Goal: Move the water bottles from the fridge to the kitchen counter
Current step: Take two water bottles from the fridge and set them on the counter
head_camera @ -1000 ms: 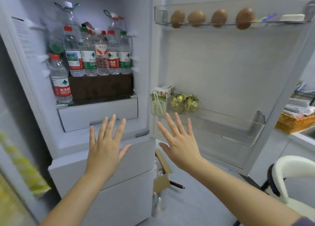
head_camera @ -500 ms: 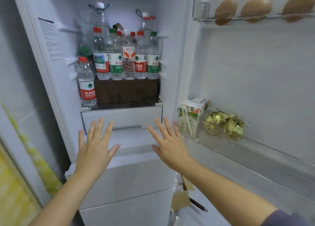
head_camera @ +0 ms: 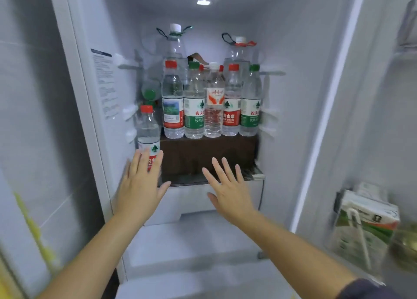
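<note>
The open fridge holds several water bottles. A row of them with red and green caps stands on a dark brown box. Two large jugs stand behind the row. One small red-capped bottle stands lower at the left, on the shelf edge. My left hand is spread flat right in front of that small bottle, its fingertips overlapping the red label. My right hand is spread open in front of the brown box. Neither hand holds anything.
The fridge's left wall carries a printed label. A white drawer sits below the shelf. The open door at the right holds a green and white carton in its shelf. A tiled wall lies to the left.
The view has closed in on the fridge interior. Both hands moved up and forward; the left hand now overlaps the small bottle at the left.
</note>
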### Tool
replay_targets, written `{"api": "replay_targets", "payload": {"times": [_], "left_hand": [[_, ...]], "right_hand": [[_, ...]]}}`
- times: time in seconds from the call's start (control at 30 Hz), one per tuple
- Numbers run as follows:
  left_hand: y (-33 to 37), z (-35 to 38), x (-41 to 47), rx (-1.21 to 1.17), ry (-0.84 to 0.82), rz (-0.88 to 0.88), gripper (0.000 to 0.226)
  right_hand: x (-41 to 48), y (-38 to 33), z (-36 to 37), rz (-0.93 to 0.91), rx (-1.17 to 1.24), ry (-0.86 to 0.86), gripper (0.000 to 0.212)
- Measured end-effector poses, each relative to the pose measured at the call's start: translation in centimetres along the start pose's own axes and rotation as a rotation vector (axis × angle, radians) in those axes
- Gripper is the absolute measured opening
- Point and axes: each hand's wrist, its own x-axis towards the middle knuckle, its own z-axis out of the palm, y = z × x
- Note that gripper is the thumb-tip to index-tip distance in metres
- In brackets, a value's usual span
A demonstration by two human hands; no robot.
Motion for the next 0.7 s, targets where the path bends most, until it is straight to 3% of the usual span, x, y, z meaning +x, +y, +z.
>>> {"api": "replay_targets", "payload": {"times": [0.1,0.37,0.57,0.7], "left_hand": [[-0.5,-1.3,4.4,0.006,0.061,0.024,0.079],[-0.1,-4.7,13.9,0.049,0.04,-0.014,0.069],[0.0,-6.0,17.8,0.103,-0.073,-0.074,0.068],[-0.6,-6.1,19.0,0.088,-0.158,-0.134,0.055]], "right_hand": [[4.2,-0.2,-0.6,-0.005,0.006,0.044,0.073],[12.9,0.7,-3.9,-0.037,-0.047,0.093,0.067],[17.9,2.2,-8.2,-0.026,-0.057,0.169,0.067],[20.8,2.6,-10.0,-0.037,0.037,0.135,0.071]]}}
